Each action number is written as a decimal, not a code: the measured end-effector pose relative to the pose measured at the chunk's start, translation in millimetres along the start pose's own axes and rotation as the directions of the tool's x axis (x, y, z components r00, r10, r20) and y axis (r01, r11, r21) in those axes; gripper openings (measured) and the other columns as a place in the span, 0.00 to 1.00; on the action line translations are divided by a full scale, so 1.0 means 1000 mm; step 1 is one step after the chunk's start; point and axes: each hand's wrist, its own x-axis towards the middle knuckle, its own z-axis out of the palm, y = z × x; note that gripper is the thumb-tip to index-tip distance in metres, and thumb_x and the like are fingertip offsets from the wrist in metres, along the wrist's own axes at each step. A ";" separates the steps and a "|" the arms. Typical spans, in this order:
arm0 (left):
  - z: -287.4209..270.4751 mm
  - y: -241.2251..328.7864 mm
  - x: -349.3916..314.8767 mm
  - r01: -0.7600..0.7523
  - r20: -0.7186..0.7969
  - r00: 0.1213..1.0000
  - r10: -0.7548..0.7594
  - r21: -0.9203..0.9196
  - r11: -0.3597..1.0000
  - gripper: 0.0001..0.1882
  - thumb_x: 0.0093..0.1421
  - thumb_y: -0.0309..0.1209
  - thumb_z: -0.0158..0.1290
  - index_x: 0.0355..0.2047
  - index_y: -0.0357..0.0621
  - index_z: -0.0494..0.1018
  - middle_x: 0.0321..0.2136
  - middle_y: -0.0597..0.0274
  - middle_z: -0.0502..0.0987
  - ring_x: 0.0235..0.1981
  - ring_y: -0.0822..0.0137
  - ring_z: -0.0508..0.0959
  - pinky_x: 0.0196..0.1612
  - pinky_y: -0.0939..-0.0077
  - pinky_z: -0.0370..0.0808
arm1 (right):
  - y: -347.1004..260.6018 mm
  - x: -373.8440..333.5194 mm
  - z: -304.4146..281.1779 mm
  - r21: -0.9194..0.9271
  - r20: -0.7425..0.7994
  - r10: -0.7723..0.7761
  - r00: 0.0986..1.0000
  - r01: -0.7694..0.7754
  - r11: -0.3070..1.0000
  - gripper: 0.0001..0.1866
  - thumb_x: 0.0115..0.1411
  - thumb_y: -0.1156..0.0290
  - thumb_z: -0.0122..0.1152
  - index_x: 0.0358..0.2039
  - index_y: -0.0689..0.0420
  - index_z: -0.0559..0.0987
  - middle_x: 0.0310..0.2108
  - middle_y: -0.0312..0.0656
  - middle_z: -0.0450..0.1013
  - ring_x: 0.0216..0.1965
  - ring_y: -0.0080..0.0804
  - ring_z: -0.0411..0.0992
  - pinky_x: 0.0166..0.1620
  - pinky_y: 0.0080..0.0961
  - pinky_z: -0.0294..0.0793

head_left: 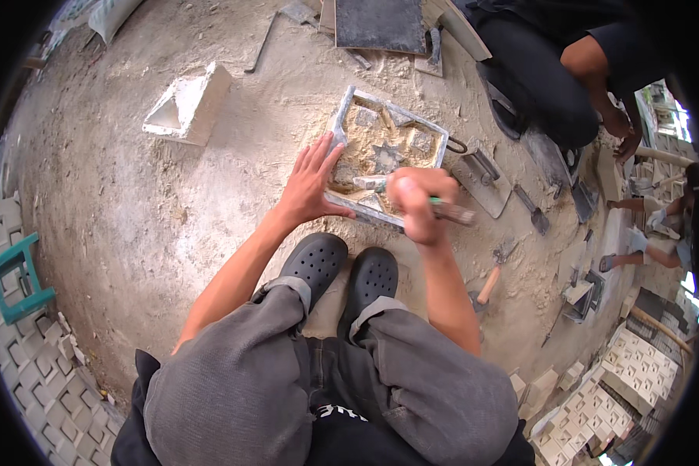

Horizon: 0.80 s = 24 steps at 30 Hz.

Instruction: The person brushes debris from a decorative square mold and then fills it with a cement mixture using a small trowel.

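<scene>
A square grey metal mould (446,141) lies on the ground in front of my feet. Inside it are raised blocks and a star-shaped piece (386,158), with tan powder between them. My left hand (311,182) rests on the mould's left near corner, fingers stretched and spread, thumb along the near edge. Over the near right part, my right hand (422,203) is closed around a short brush-like tool (452,211). Its pale end points left across the mould, and its brownish end sticks out to the right beside a bit of green. Blur hides the tool's exact kind.
A white hollow block (188,105) stands left of the mould. To the right lie a steel float (481,180), a small trowel (533,211) and a wooden-handled tool (489,285). Another person (551,70) crouches at the upper right. A green stool (22,278) is far left.
</scene>
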 end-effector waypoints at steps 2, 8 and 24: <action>0.000 -0.001 -0.002 -0.001 -0.003 1.000 0.001 -0.003 1.000 0.74 0.30 0.66 0.72 0.73 0.47 0.50 0.74 0.44 0.47 0.74 0.45 0.48 0.75 0.50 0.46 | 0.023 -0.007 0.004 -0.081 0.073 0.002 0.997 0.004 0.997 0.17 0.58 0.74 0.55 0.13 0.63 0.69 0.11 0.38 0.66 0.13 0.23 0.62 0.18 0.29 0.58; 0.001 -0.003 0.005 0.001 0.000 1.000 -0.001 0.010 1.000 0.74 0.30 0.66 0.72 0.73 0.46 0.50 0.74 0.44 0.47 0.75 0.45 0.47 0.75 0.50 0.46 | 0.033 0.005 0.000 0.146 -0.299 0.092 0.950 -0.050 0.988 0.27 0.70 0.64 0.55 0.12 0.55 0.66 0.12 0.30 0.62 0.15 0.17 0.57 0.19 0.23 0.53; 0.003 0.049 -0.018 -0.122 0.219 0.975 0.029 0.428 0.895 0.64 0.46 0.66 0.63 0.72 0.37 0.51 0.74 0.51 0.51 0.75 0.53 0.48 0.75 0.51 0.44 | 0.051 -0.030 0.014 0.343 -0.401 -0.015 0.916 0.166 0.924 0.15 0.70 0.67 0.51 0.26 0.59 0.70 0.27 0.43 0.71 0.33 0.30 0.68 0.42 0.28 0.71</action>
